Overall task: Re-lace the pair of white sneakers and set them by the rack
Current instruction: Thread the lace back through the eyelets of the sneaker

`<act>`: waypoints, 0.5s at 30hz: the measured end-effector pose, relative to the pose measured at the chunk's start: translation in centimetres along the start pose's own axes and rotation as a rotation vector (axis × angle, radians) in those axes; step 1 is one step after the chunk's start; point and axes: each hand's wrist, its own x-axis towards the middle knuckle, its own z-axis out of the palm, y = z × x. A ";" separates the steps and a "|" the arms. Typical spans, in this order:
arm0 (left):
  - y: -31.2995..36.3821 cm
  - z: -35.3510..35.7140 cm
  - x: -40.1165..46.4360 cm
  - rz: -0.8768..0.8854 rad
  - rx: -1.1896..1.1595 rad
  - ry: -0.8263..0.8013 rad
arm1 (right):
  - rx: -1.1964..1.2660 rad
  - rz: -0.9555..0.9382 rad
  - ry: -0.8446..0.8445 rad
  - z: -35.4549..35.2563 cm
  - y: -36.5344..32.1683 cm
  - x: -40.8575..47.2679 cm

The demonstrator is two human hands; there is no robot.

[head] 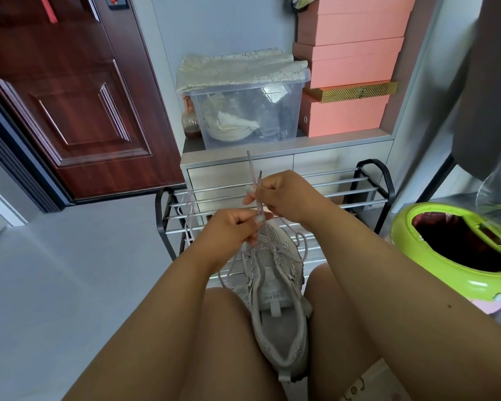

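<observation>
One white sneaker [278, 302] lies between my knees, toe pointing away, its opening toward me. Its pale lace [253, 176] rises from the eyelets with both ends sticking up above my fingers. My left hand [232, 230] pinches the lace strands just above the toe. Slightly higher, my right hand [284, 195] pinches the same strands near their tips. More loose lace [189, 215] hangs over the black metal shoe rack [359, 188] directly in front. The other sneaker is not in view.
A green bin [434, 256] stands at the right. Behind the rack are a drawer unit [344, 157], a clear plastic box [243, 111] with dishes and stacked pink boxes [350, 53]. A dark red door [70, 96] is at left, grey floor [70, 270] below it.
</observation>
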 end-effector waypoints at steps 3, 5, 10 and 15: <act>0.0 0.1 -0.1 0.028 0.009 0.017 | 0.017 0.011 0.031 -0.2 0.0 -0.1; 0.3 0.2 -0.2 0.039 0.016 0.029 | 0.028 0.002 0.049 -0.2 0.0 -0.1; 0.9 0.3 -0.1 0.074 0.066 0.045 | 0.066 0.003 0.075 -0.3 -0.4 0.2; 1.3 0.4 0.3 0.101 0.081 0.066 | 0.072 0.010 0.088 -0.5 -1.2 0.0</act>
